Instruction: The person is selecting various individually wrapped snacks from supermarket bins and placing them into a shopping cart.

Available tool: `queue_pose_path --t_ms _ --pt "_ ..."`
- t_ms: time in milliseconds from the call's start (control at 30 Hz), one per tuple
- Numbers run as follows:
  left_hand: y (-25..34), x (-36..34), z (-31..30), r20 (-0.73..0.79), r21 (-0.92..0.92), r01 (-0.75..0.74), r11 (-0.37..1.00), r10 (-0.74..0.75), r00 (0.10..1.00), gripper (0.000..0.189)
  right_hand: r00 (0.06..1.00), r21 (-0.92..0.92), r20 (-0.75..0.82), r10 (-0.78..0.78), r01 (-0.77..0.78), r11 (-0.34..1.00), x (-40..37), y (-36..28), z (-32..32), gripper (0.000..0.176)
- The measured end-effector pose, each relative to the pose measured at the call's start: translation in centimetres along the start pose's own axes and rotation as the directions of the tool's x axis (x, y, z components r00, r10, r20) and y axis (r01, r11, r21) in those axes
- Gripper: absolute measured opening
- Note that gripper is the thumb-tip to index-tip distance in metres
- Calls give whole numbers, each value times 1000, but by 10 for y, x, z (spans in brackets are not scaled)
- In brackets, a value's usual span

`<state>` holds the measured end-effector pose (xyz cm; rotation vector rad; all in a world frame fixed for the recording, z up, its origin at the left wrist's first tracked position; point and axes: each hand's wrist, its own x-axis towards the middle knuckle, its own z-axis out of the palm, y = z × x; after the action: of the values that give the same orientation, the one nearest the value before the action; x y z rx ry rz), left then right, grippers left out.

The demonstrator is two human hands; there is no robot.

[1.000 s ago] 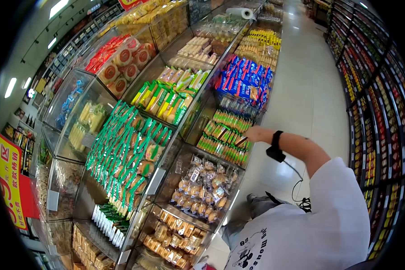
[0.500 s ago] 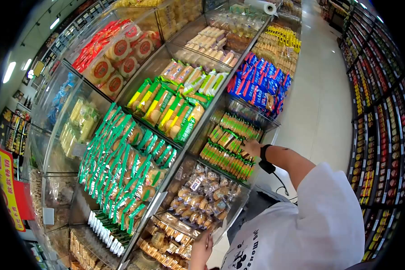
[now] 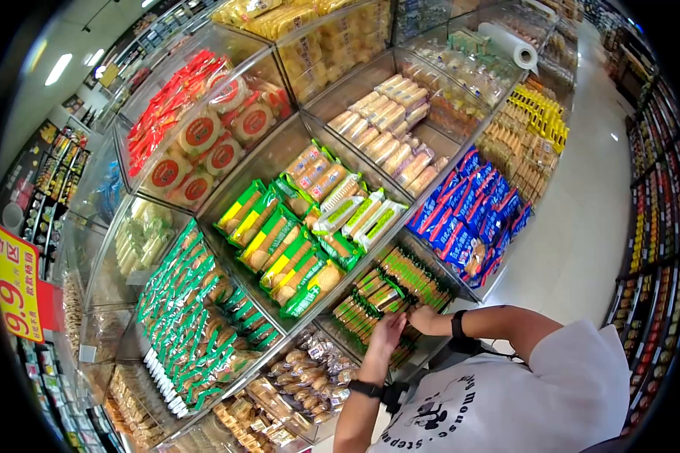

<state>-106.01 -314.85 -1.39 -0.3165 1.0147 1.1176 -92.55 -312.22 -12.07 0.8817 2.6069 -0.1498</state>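
Both my hands are inside a clear bin of small green-and-brown wrapped snack packets (image 3: 415, 275). My left hand (image 3: 386, 332) bends over the near rows, its fingers drawn together against the packets. Right beside it, my right hand (image 3: 428, 320) reaches in from the right with curled fingers. The fingertips nearly meet, and what lies between them is too small and covered to make out. One packet (image 3: 384, 294) near the hands lies askew on top of the rows. Black bands circle both wrists.
Clear bin walls surround the hands. Blue packets (image 3: 468, 215) fill the bin beyond, green-and-yellow biscuit packs (image 3: 279, 249) the one at upper left, and small brown wrapped pastries (image 3: 310, 374) the nearer one. A plastic bag roll (image 3: 523, 54) sits farther back. An aisle floor (image 3: 593, 196) runs along the right.
My left hand has moved up and right from the nearer bins to join my right hand among the green-and-brown packets. The view has shifted, and the shelves appear closer.
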Motion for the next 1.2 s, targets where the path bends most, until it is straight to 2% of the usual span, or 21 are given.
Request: queue_pose_path --t_ms 67,100,133,200,233,367,467,500,567,600,667,700,733,800,867,900,933,1067,1133,1167,1200 --pt "-7 38 -1 -154 -91 -34 995 20 988 23 997 121 71 41 -49 991 -14 9 -50 30" --pt "-10 53 0 -199 -120 -60 991 35 979 21 1000 198 -8 -14 15 980 -25 18 -82 30" --pt "-12 61 4 -241 -150 -84 985 46 969 19 999 210 15 -45 40 977 -27 21 -87 31" --pt "-5 54 19 -119 -103 31 994 -43 992 23 993 236 64 -102 85 968 -31 29 -90 31" --pt "-13 85 -4 -119 -221 -15 975 -12 993 24 989 262 64 -133 112 959 -34 31 -88 31" --pt "-13 105 -9 -291 -456 -76 887 -67 954 24 972 320 22 -236 216 922 -47 42 -99 32" --pt "-11 118 -24 -235 -444 -26 896 -88 968 25 951 313 114 -287 240 919 -34 51 -106 35" --pt "-9 122 -31 -76 -438 31 899 -71 995 26 946 311 137 -292 239 920 -28 53 -106 35" --pt "-5 116 -26 -75 -281 4 960 -26 997 20 933 309 184 -309 243 919 -16 56 -104 34" --pt "0 104 -15 -74 -204 -13 979 -2 997 18 957 303 107 -269 227 926 -10 56 -101 33" --pt "11 96 -3 -36 -197 -25 980 18 999 22 979 291 -47 -198 203 935 -2 54 -101 32" --pt "16 93 -1 -20 -185 -44 982 41 999 24 985 376 24 -170 149 914 0 56 -116 29" --pt "22 89 -1 -10 -176 -65 982 64 998 27 978 335 -12 -210 202 920 10 58 -109 29" --pt "36 87 -6 -63 -137 -101 985 93 994 32 985 315 -74 -159 174 933 26 58 -106 32" --pt "47 83 -8 -14 -14 -197 980 197 980 36 988 396 -78 -132 152 905 38 63 -102 39" --pt "55 80 -2 -58 -75 -201 977 197 979 38 988 464 -62 -141 154 872 45 66 -97 39" --pt "54 78 -3 -69 -12 -226 974 224 972 38 988 531 -46 -148 150 834 51 69 -92 40" --pt "39 80 -18 -81 208 -335 919 357 931 34 994 506 7 -110 91 858 49 71 -123 53" --pt "33 58 3 -169 498 -338 799 471 865 23 994 430 -73 -80 104 897 53 68 -108 50" --pt "30 59 1 -17 730 -473 493 705 709 19 992 386 -94 -86 116 915 58 67 -96 47" --pt "28 58 -2 201 852 -513 108 837 509 17 989 344 -112 -96 129 930 60 64 -92 44"
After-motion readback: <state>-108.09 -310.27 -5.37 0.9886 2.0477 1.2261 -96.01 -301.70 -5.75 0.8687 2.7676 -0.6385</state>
